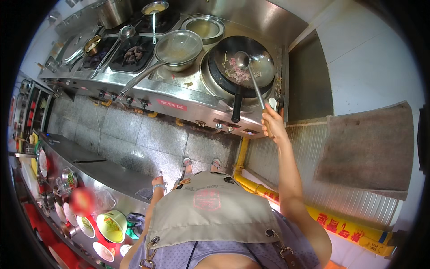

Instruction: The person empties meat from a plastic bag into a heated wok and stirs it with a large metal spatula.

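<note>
My right hand (273, 122) grips the wooden handle of a long metal ladle (257, 85). The ladle's bowl rests inside a black wok (224, 79), over pieces of pinkish sliced meat (238, 73). The wok sits on the right-hand burner, its black handle pointing towards me. Low at my side, my left hand (158, 181) hangs near the edge of the steel counter. Its fingers are small in view and partly hidden, so I cannot tell how far they are closed. A white spoon (272, 103) lies just beyond my right hand.
Left of the wok, a mesh strainer (178, 47) lies over a pan, its handle jutting past the stove front (168, 101). A metal basin (203, 28) stands behind. Bowls of cut vegetables (111, 226) crowd the steel counter at lower left. A yellow pipe (255, 188) runs along the right.
</note>
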`<state>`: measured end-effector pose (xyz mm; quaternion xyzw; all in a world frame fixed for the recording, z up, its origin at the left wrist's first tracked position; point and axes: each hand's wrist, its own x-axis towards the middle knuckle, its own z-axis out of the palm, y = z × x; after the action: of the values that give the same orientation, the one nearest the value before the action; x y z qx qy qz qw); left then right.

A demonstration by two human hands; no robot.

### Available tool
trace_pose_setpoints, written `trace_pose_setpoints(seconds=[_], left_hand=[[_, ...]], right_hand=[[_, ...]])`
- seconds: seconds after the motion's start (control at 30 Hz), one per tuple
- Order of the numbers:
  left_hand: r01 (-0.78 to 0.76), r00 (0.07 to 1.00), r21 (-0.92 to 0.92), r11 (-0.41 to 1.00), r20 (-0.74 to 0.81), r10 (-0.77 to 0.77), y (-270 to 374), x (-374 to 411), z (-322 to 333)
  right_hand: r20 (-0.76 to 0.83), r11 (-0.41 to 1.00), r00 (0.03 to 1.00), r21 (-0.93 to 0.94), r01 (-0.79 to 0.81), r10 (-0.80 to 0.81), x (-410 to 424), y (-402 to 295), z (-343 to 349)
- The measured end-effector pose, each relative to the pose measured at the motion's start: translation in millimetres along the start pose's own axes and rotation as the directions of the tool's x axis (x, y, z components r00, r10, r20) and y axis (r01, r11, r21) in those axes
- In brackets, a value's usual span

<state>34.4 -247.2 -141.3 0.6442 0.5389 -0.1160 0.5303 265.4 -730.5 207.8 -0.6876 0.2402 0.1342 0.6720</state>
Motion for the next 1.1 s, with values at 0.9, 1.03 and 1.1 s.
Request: trace_pose_setpoints(seconds=[0.9,1.03,1.1], left_hand=[[-0.213,0.73,-0.017,0.977,0.662,0.171,120.8,-51.0,68.0],[-0.249,0.376,-0.095,0.964,0.908,0.187,248.9,-176.6,132.6],[-0.21,0.263,-0.103,0.972,0.952,0.158,279.5,-215.0,178.5]], right_hand=[[0.139,0.262,0.814,-0.905,0.336,-0.564,65.3,15.2,-25.3],[-0.049,0.719,0.971,-0.681,0.137,-0.232,23.9,-4.7,-45.7],[-0.122,0.812,0.959,-0.566,0.147,-0.258,33.0,-2.6,-56.6]])
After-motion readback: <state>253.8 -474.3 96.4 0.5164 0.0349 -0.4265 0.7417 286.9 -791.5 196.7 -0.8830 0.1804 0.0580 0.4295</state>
